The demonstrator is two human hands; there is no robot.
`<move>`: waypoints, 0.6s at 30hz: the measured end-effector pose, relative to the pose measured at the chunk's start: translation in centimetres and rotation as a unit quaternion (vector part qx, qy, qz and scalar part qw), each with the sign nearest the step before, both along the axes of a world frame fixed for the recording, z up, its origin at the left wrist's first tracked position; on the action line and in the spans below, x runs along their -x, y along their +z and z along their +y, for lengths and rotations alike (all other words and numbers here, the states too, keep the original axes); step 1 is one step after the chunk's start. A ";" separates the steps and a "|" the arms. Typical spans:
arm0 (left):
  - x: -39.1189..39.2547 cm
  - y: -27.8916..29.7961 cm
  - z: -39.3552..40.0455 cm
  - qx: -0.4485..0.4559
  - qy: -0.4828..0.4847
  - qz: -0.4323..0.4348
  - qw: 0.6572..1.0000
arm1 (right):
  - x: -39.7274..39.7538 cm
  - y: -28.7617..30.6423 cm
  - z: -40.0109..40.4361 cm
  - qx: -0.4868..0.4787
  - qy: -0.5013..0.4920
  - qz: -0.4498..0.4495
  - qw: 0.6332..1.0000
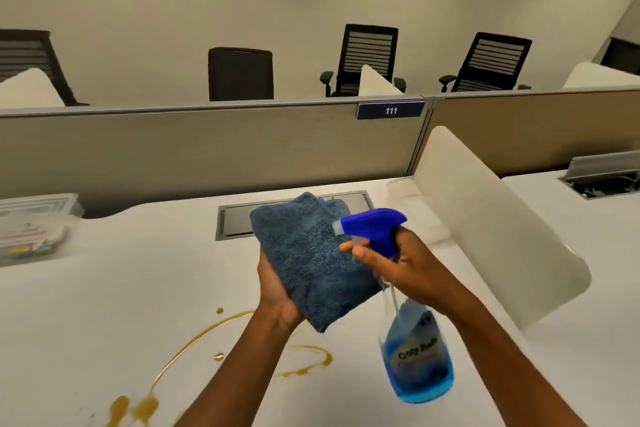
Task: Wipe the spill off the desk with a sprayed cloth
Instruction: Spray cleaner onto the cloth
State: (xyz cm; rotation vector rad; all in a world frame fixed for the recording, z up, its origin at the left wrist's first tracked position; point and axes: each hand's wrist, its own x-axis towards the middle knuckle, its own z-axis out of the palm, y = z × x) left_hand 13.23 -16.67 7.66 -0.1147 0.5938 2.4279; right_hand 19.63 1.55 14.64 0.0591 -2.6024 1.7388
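A folded blue cloth (pixel 311 260) lies across my left hand (pixel 275 291), held up above the white desk (pixel 104 305). My right hand (pixel 401 270) grips the neck of a clear spray bottle (pixel 419 360) holding blue liquid, a finger on the trigger. Its blue nozzle head (pixel 374 225) points left at the cloth, almost touching it. A yellow-brown spill (pixel 194 343) runs in streaks and drops over the desk below my forearms, with larger blots at the bottom left (pixel 133 409).
A grey cable hatch (pixel 235 222) is set into the desk behind the cloth. Clear plastic trays (pixel 34 225) stand at the left. A white divider panel (pixel 485 218) rises on the right. A beige partition (pixel 207 149) closes the back, with office chairs beyond.
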 end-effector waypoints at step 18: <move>-10.3 -2.1 -14.5 0.154 -0.042 0.014 0.987 | -15.0 0.9 -15.5 0.009 -0.128 0.052 0.990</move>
